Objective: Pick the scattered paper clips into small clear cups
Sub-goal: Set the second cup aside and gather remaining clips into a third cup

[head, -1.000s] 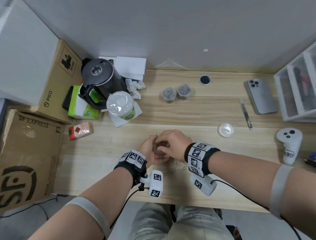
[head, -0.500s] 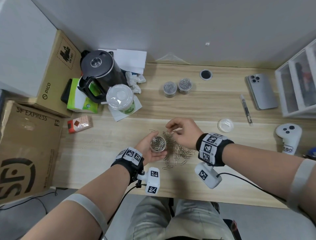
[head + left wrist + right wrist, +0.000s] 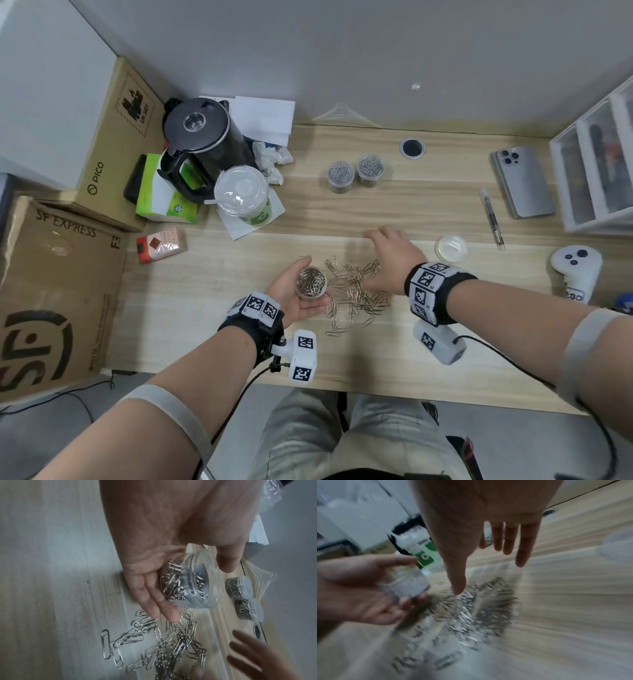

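A small clear cup (image 3: 311,283) full of paper clips lies in my left hand (image 3: 297,291), held between thumb and fingers just above the desk; the left wrist view shows the cup (image 3: 190,582) tilted in the palm. A pile of loose paper clips (image 3: 356,291) lies on the wooden desk (image 3: 219,301) right of that cup, also in the left wrist view as paper clips (image 3: 164,646). My right hand (image 3: 390,253) hovers over the pile's far right side with straight, spread fingers and holds nothing. Two filled clear cups (image 3: 356,173) stand further back.
A clear lid (image 3: 451,248) lies right of my right hand. A pen (image 3: 492,219), a phone (image 3: 522,181), a white controller (image 3: 577,270) and drawers (image 3: 596,171) sit on the right. A kettle (image 3: 202,144), a lidded drink cup (image 3: 243,195) and cardboard boxes (image 3: 58,287) crowd the left.
My right hand has left the cup, where it was a second ago, and moved right and away over the pile with its fingers spreading. The left hand still holds the cup.
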`<action>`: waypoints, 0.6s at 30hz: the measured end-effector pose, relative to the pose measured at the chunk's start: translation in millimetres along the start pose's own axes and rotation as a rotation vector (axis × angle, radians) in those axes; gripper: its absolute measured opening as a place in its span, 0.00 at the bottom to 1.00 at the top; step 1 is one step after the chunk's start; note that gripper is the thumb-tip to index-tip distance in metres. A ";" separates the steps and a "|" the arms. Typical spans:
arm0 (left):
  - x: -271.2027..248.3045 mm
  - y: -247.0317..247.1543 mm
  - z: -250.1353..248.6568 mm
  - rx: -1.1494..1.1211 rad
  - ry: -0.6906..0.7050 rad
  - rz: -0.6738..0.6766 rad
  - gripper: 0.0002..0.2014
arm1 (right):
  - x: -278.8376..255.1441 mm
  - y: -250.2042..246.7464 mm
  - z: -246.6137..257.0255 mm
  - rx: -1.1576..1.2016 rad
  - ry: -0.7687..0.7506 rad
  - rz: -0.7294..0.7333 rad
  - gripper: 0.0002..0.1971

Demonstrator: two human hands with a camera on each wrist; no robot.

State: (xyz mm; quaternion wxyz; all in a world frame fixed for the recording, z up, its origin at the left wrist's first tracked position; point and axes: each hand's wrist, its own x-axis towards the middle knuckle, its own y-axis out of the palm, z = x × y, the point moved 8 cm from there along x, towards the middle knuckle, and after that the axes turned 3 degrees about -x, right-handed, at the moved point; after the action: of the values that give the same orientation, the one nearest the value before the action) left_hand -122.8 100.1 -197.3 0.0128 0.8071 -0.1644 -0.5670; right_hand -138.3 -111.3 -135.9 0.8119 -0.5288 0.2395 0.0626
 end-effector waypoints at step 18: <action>1.0 16.5 22.5 0.105 -0.048 0.045 0.24 | -12.6 59.9 27.2 0.227 -0.187 0.031 0.37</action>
State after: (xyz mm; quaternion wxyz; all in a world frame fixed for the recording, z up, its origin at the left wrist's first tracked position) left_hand -147.3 87.9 -202.8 -0.0207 0.7890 -0.2120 -0.5763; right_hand -161.9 -59.3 -171.0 0.8841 -0.4217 0.1768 0.0968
